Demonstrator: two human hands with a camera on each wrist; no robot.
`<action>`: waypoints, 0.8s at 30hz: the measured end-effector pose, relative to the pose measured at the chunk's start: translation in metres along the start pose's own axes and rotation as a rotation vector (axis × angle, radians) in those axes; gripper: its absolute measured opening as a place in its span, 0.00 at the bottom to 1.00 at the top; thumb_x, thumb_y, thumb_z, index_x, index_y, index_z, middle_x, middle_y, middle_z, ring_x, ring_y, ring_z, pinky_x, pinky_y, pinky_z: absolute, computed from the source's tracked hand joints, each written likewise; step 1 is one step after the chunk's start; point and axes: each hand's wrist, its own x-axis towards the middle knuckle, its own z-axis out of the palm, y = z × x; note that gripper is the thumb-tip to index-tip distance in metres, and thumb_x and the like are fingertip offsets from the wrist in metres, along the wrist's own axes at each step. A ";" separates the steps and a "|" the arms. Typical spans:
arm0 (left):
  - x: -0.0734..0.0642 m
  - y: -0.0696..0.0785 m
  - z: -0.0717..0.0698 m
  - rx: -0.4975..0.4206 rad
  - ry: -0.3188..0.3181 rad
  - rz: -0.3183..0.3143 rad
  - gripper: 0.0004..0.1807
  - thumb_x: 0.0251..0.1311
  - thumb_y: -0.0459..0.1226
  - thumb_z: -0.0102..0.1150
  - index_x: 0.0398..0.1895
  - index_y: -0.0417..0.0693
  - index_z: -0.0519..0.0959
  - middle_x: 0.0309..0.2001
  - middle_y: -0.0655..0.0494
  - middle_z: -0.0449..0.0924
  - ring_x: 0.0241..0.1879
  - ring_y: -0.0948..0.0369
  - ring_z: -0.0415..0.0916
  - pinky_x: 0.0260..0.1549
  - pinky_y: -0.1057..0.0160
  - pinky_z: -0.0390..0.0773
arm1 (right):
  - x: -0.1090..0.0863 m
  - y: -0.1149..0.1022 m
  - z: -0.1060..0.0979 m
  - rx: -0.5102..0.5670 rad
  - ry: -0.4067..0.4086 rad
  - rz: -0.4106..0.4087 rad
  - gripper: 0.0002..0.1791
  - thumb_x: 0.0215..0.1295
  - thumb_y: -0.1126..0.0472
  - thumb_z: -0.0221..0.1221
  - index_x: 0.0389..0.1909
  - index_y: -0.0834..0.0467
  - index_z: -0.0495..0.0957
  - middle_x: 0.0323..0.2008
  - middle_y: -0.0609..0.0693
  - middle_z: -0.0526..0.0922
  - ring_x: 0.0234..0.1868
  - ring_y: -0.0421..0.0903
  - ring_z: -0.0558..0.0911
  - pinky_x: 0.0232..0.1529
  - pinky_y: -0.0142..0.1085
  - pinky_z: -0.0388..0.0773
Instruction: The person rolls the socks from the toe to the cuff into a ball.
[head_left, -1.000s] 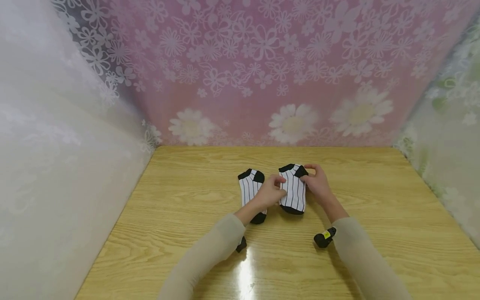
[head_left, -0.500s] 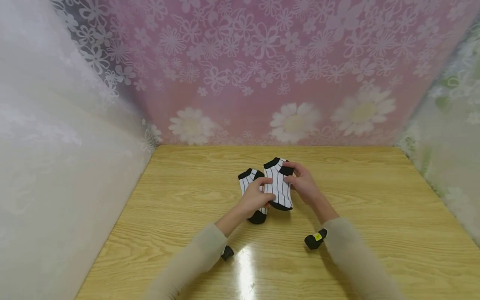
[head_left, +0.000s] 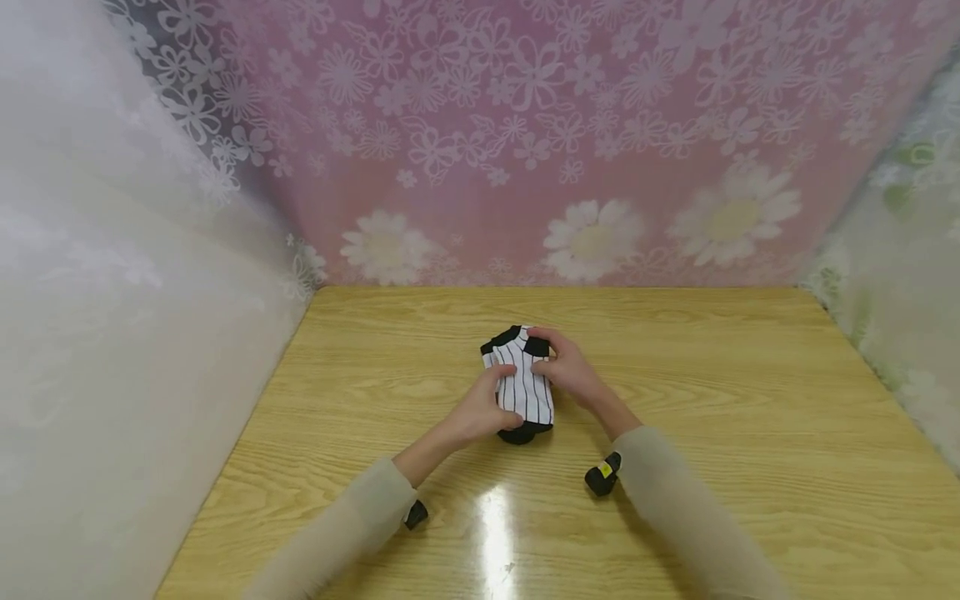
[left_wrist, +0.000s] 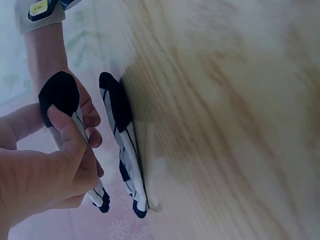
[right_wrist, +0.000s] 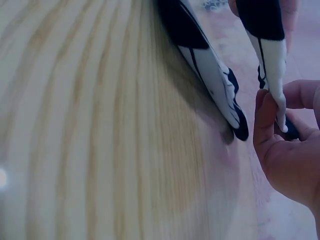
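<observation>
A white sock with thin black stripes and black toe, heel and cuff [head_left: 525, 393] is held flat between both hands. My left hand [head_left: 477, 408] pinches its left edge near the toe, thumb on top. On the opposite edge, by the heel, my right hand [head_left: 573, 372] pinches it between thumb and fingers. A matching striped sock [left_wrist: 120, 112] lies on the table underneath, mostly hidden from the head view. Both wrist views show a gap between the held sock [right_wrist: 271, 52] and the lower sock [right_wrist: 202, 62].
The wood-grain table [head_left: 360, 375] meets a pink flowered backdrop [head_left: 480, 208] at its far edge. A pale sheet [head_left: 150, 333] rises along the left side. Black wrist cameras [head_left: 602, 475] are strapped below both hands.
Both hands have carried the held sock leftward, from beside the other sock to over it. The lower sock has stayed in place and is now largely covered.
</observation>
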 end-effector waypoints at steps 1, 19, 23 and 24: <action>-0.001 -0.002 -0.001 0.007 0.001 -0.001 0.43 0.46 0.23 0.66 0.70 0.34 0.62 0.67 0.36 0.61 0.58 0.49 0.67 0.53 0.54 0.76 | 0.001 -0.001 0.002 -0.010 -0.004 -0.003 0.36 0.60 0.74 0.55 0.72 0.61 0.62 0.73 0.62 0.61 0.62 0.57 0.72 0.49 0.37 0.75; 0.001 -0.023 -0.007 0.148 -0.003 -0.018 0.41 0.42 0.22 0.67 0.65 0.27 0.64 0.62 0.32 0.68 0.60 0.47 0.67 0.62 0.51 0.69 | 0.014 0.004 0.025 -0.291 -0.025 -0.028 0.39 0.54 0.74 0.54 0.72 0.65 0.61 0.69 0.68 0.65 0.65 0.59 0.67 0.64 0.52 0.65; 0.001 -0.025 -0.007 0.253 -0.006 -0.006 0.36 0.43 0.25 0.68 0.61 0.31 0.68 0.58 0.32 0.69 0.56 0.46 0.69 0.59 0.50 0.71 | 0.015 0.001 0.028 -0.412 0.001 -0.062 0.38 0.54 0.74 0.55 0.71 0.66 0.62 0.67 0.69 0.65 0.65 0.61 0.68 0.65 0.53 0.66; 0.001 -0.026 -0.007 0.288 -0.007 -0.007 0.35 0.44 0.26 0.68 0.60 0.32 0.69 0.56 0.32 0.69 0.54 0.47 0.70 0.56 0.50 0.73 | 0.015 0.000 0.029 -0.451 0.005 -0.067 0.38 0.54 0.73 0.55 0.71 0.66 0.62 0.68 0.69 0.64 0.65 0.62 0.68 0.65 0.53 0.67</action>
